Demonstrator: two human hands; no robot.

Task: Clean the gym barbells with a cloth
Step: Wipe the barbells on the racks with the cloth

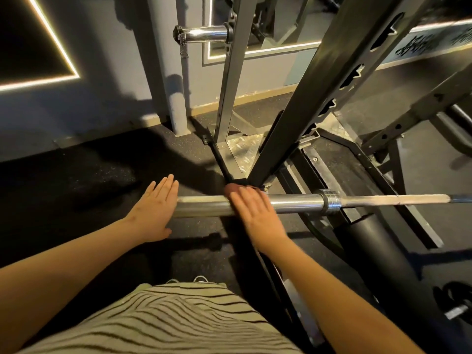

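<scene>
A chrome barbell [293, 203] lies level across the middle of the view, its thick sleeve end pointing left and its collar to the right. My left hand [154, 210] is flat with straight fingers at the sleeve's left end and holds nothing. My right hand [252, 213] lies flat on top of the sleeve, fingers straight. A small reddish-brown cloth [231, 188] peeks out from under its fingertips, pressed against the bar. A second barbell sleeve [204, 34] sticks out of the rack high up near the wall.
A dark slanted rack upright [319, 93] rises just behind the bar, with a lighter post [229, 80] beside it. A checker-plate base [242, 152] sits on the black rubber floor. A black padded roller [378, 251] lies to the right. A grey wall runs along the left.
</scene>
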